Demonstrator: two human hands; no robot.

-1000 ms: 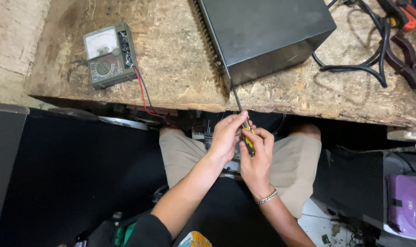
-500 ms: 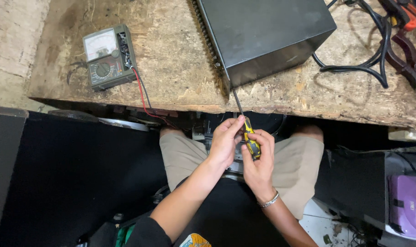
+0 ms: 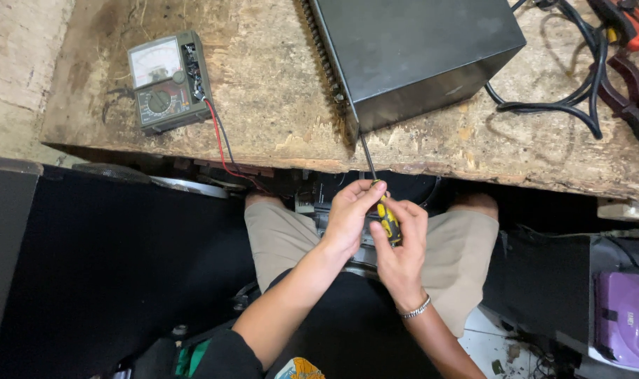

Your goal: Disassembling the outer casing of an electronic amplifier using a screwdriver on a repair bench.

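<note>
A rough, worn chipboard bench carries a smooth, faintly glossy black metal box and a matt green plastic meter, while the screwdriver pairs a thin steel shaft with a glossy yellow-and-black plastic handle.

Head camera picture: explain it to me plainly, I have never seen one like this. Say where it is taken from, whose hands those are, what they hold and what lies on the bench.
The camera sits on the person's head and looks straight down, so you see their own arms, lap and beige shorts. Both hands meet at the bench edge: the left hand and the right hand together grip a screwdriver with a yellow and black handle, its thin shaft pointing up at the lower corner of a black metal case. That case lies on a worn wooden workbench. To its left lies a green analog multimeter with red and black leads hanging over the edge. Black cables lie to the right.
</note>
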